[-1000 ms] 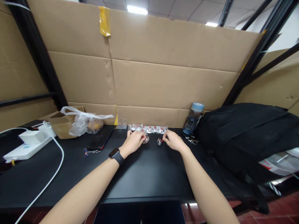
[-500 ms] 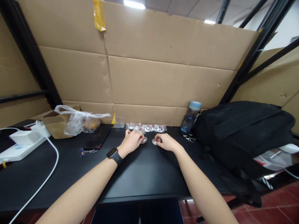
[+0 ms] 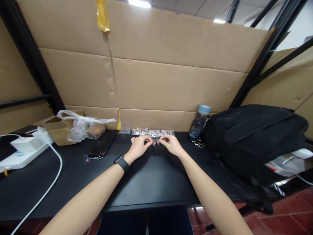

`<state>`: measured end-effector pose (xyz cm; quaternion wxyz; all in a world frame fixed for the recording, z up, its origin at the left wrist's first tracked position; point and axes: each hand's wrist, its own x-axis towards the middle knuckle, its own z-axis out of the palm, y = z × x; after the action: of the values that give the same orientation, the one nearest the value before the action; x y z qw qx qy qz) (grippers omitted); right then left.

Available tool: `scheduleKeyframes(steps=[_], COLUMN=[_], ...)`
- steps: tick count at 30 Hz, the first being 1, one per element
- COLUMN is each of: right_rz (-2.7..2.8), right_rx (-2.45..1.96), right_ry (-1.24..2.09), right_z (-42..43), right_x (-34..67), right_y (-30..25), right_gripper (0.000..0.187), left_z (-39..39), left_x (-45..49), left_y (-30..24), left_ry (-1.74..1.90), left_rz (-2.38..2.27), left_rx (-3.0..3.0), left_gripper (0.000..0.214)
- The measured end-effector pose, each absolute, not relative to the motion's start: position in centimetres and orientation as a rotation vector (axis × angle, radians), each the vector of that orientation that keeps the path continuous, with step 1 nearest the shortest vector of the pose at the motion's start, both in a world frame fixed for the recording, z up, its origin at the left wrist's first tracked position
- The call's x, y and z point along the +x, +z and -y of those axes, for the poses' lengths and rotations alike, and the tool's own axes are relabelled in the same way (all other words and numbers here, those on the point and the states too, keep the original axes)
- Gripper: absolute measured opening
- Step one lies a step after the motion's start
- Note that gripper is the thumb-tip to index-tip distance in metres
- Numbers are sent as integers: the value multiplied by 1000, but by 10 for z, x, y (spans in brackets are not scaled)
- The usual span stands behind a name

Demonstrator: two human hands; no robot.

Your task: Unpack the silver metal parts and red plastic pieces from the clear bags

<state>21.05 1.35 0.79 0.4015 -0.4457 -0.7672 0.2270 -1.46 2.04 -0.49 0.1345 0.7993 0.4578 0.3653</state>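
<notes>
My left hand (image 3: 139, 146), with a dark watch on the wrist, pinches a small clear suction cup (image 3: 154, 142) by its red part. Facing it, my right hand (image 3: 173, 145) pinches a second clear suction cup (image 3: 157, 141) the same way. Both cups are tilted on edge, their round faces turned toward each other with a narrow gap or light contact; I cannot tell which. Just behind my fingers, several similar clear pieces with red parts lie in a row of plastic wrappers (image 3: 155, 133) against the cardboard. My fingers partly cover the row.
On the left are a power strip (image 3: 19, 159), a plastic bag (image 3: 83, 128) with something orange, and a dark phone (image 3: 100, 147) with a charm. A water bottle (image 3: 198, 122), keys (image 3: 197, 144) and a black backpack (image 3: 254, 140) stand right. Cardboard (image 3: 156, 85) walls the back.
Both hands have come closer together and lifted the suction cups, which were face down near the tabletop and are now turned on edge facing each other.
</notes>
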Motion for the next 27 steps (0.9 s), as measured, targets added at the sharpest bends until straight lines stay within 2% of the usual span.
scheduleKeyframes(steps=[6, 18, 22, 27], right_rz=[1684, 1475, 1449, 1481], right_rx=[-1001, -872, -884, -914], right_ry=[741, 1181, 1259, 1311], right_z=[-15, -4, -2, -1], right_x=[201, 185, 186, 187], right_y=[5, -5, -1, -1], right_gripper=[24, 33, 52, 46], left_z=[-33, -26, -24, -27], left_x=[-11, -9, -11, -13], left_y=[-12, -8, -5, -7], left_ry=[1231, 1223, 1172, 1146], left_rz=[-1090, -1036, -1038, -1027], left_rx=[1974, 1988, 2030, 2017], left_gripper=[16, 13, 14, 16])
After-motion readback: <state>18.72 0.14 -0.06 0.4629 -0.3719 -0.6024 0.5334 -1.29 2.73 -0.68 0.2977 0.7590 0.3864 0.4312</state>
